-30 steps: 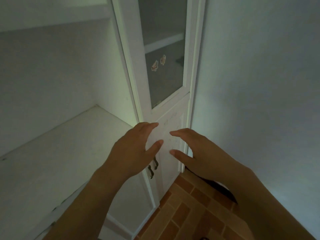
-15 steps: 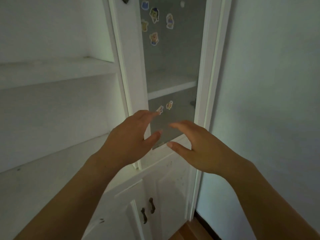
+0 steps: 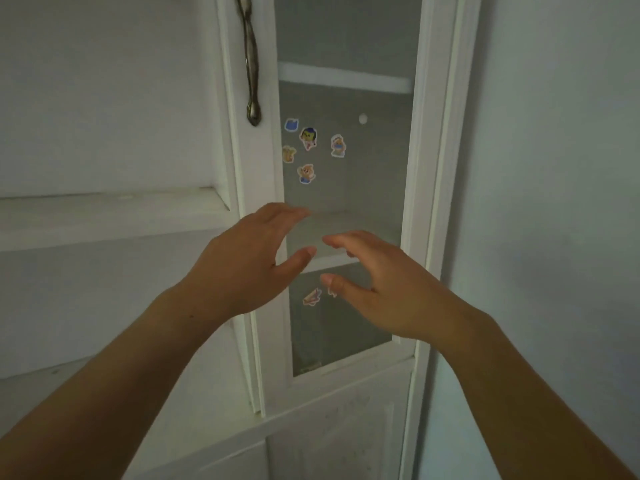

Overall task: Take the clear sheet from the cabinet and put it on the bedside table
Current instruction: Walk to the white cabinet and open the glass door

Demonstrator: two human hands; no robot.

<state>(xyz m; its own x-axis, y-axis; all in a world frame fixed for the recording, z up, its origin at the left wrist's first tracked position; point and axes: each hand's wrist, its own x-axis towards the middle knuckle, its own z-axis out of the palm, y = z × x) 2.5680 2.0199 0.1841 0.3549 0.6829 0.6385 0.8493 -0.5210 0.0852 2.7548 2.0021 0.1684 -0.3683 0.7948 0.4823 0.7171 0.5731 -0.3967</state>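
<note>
The white cabinet [image 3: 242,168] fills the view, with open shelves on the left and a narrow glass door [image 3: 363,161] on the right. My left hand [image 3: 242,265] and my right hand [image 3: 384,289] are raised side by side in front of the glass door's lower half. Their fingers are curved and apart, thumbs facing each other. I cannot make out any clear sheet, either between the hands or on the shelves behind the glass.
Several small cartoon stickers [image 3: 308,138] sit on the glass. A dark metal handle [image 3: 251,64] hangs on the door frame at the top. A white shelf [image 3: 104,216] juts out at left, a lower panel door [image 3: 332,427] sits below, and a plain wall [image 3: 554,202] stands at right.
The view has tilted up from the floor and lower doors to the glass door and its handle. Both hands rose with it, keeping the same open pose.
</note>
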